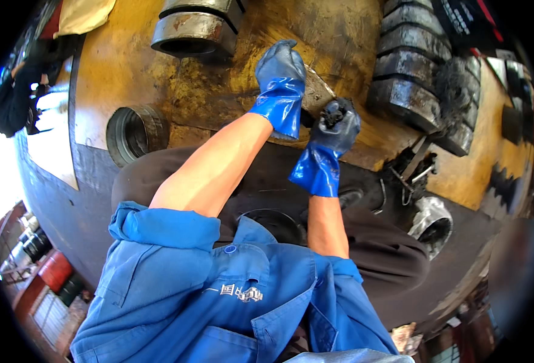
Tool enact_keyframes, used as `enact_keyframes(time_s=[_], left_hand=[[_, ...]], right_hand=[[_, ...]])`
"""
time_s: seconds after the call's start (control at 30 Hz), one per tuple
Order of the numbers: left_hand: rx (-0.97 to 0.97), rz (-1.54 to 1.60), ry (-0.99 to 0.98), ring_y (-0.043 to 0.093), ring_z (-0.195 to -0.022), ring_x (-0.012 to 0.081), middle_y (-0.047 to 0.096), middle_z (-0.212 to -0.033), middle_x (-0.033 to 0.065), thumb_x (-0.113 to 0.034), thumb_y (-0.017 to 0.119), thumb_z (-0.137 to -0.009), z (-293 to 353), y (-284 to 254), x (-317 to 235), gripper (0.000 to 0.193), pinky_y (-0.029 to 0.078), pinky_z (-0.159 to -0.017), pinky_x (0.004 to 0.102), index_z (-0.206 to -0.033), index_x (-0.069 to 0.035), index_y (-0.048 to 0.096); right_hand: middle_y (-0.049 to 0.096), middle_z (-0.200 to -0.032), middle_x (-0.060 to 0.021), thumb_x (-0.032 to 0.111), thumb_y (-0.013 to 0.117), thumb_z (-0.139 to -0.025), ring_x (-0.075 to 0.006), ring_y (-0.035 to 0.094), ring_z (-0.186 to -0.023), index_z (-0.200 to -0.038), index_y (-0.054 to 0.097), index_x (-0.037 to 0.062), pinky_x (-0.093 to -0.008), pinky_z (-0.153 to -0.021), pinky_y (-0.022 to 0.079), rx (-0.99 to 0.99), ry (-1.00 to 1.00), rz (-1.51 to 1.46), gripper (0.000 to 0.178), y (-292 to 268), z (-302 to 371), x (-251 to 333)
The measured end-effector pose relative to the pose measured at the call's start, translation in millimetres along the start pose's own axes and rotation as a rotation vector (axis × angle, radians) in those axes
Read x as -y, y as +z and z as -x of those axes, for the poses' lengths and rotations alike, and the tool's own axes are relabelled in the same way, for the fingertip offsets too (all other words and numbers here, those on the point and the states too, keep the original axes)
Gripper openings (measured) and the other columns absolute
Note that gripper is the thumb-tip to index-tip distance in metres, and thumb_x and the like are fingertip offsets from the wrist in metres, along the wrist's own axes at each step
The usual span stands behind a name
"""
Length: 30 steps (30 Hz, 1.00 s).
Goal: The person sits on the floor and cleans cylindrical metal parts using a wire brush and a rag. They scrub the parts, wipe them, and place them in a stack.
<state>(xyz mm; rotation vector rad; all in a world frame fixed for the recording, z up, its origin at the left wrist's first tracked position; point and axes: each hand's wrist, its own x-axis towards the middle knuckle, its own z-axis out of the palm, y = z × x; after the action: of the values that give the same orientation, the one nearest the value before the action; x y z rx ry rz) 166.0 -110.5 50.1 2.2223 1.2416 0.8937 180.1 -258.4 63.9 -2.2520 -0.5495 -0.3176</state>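
Observation:
My left hand (281, 65), in a blue rubber glove with a grey-stained palm area, has its fingers curled at the left side of a worn metal block (317, 89). The block lies tilted on the stained yellow tabletop, partly covered by that hand. My right hand (339, 134), gloved the same way, is closed around a black crumpled wad (334, 115). This hand is at the block's near right end. Whether the wad touches the metal cannot be made out.
Metal blocks with hollow undersides (195, 33) stand at the far left. A row of similar blocks (409, 66) runs along the right, beside a dark wiry tangle (454, 88). A ribbed metal ring (135, 134) lies at left; a plastic-wrapped hollow piece (431, 222) and hooked tools (413, 172) lie at right.

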Motion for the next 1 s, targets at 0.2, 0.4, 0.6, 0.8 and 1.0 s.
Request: enact_keyframes(time_s=[0.2,0.4,0.6,0.8,1.0], left_hand=[[0.016,0.086,-0.06,0.066,-0.103,0.0348,0.07,-0.109,0.0156,-0.021,0.056,-0.09,5,-4,1,0.028,0.05,-0.096,0.0439,-0.112,-0.01,0.069],[0.226,0.961,-0.722,0.069,-0.098,0.0219,0.074,-0.102,0.0089,-0.028,0.053,-0.099,-27,8,83,0.033,0.052,-0.089,0.0344,-0.122,-0.01,0.067],[0.48,1.383,-0.711,0.063,-0.113,0.0182,0.063,-0.131,0.0067,-0.044,0.047,-0.103,-60,-28,14,0.047,0.049,-0.096,0.0342,-0.133,-0.009,0.059],[0.859,0.567,-0.13,0.057,-0.118,0.0194,0.063,-0.131,0.0035,-0.034,0.043,-0.105,-41,-164,-69,0.04,0.038,-0.106,0.0332,-0.134,-0.012,0.058],[0.204,1.687,-0.022,0.064,-0.096,0.0179,0.069,-0.108,0.0112,-0.012,0.058,-0.096,-87,-9,107,0.026,0.05,-0.09,0.0291,-0.119,-0.003,0.065]], right_hand=[[0.068,-0.091,-0.0173,0.017,0.069,-0.082,-0.0383,0.064,-0.089,-0.095,0.068,0.0076,-0.0468,-0.081,0.051,0.01,-0.262,0.04,0.016,12,-10,11],[0.068,-0.096,-0.0166,0.019,0.068,-0.084,-0.036,0.064,-0.091,-0.097,0.067,0.005,-0.044,-0.082,0.052,0.156,-0.431,-0.1,0.018,53,-49,77],[0.067,-0.102,-0.0168,0.022,0.062,-0.09,-0.0328,0.063,-0.096,-0.106,0.063,0.0024,-0.0415,-0.086,0.051,0.24,-0.275,-0.246,0.025,31,-111,56],[0.065,-0.109,-0.017,0.025,0.056,-0.095,-0.0296,0.062,-0.1,-0.115,0.06,-0.0002,-0.039,-0.089,0.05,0.23,-0.207,-0.312,0.032,9,-133,39],[0.063,-0.116,-0.0173,0.028,0.05,-0.1,-0.0264,0.061,-0.105,-0.124,0.056,-0.0028,-0.0365,-0.093,0.049,0.275,-0.157,-0.446,0.04,21,-74,50]])
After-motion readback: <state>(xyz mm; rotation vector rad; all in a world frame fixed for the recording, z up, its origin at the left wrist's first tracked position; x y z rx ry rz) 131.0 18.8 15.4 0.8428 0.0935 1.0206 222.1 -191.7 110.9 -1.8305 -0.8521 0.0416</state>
